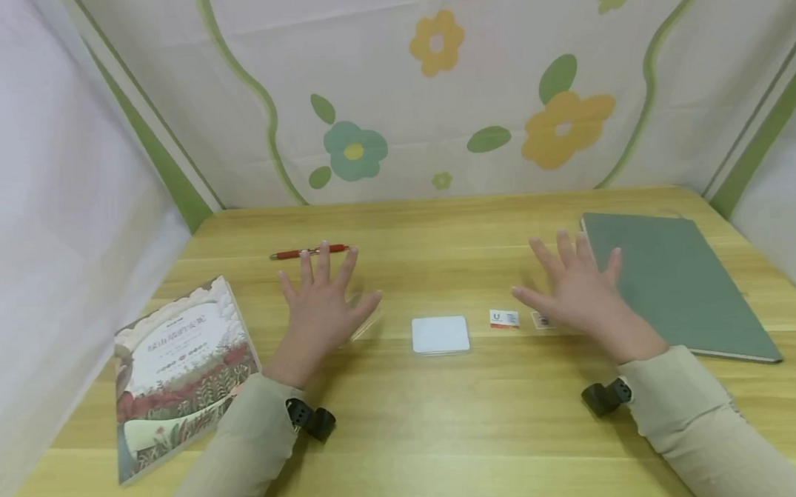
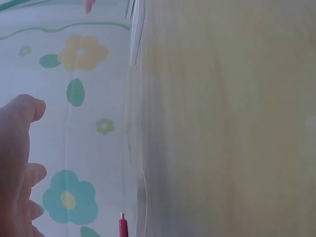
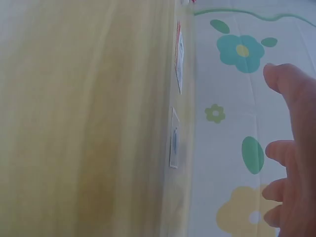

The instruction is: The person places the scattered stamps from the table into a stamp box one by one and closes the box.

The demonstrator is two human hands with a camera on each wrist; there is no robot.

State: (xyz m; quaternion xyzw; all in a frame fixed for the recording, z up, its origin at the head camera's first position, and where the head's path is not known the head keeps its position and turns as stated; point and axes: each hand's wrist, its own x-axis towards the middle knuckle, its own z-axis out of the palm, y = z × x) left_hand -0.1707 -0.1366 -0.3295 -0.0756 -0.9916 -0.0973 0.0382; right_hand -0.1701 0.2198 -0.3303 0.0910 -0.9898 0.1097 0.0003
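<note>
My left hand (image 1: pixel 322 315) hovers over the table with fingers spread and straight, holding nothing. Just beyond its fingertips lies a red pen (image 1: pixel 291 254); a thin clear item (image 1: pixel 366 327) shows partly under the thumb, its kind unclear. Spread the same way, my right hand (image 1: pixel 585 296) is raised above the table and holds nothing. Near its thumb are a small white label with a red stripe (image 1: pixel 504 319) and a second small label (image 1: pixel 541 321), partly hidden by the hand. A white rounded rectangular case or card (image 1: pixel 439 335) lies between the hands.
An illustrated paperback book (image 1: pixel 183 362) lies at an angle on the left, partly behind the left sleeve. A green hardcover folder or notebook (image 1: pixel 686 288) lies on the right, partly under the right hand. A flower-patterned curtain (image 1: pixel 390 78) rises behind the wooden table (image 1: pixel 446 439).
</note>
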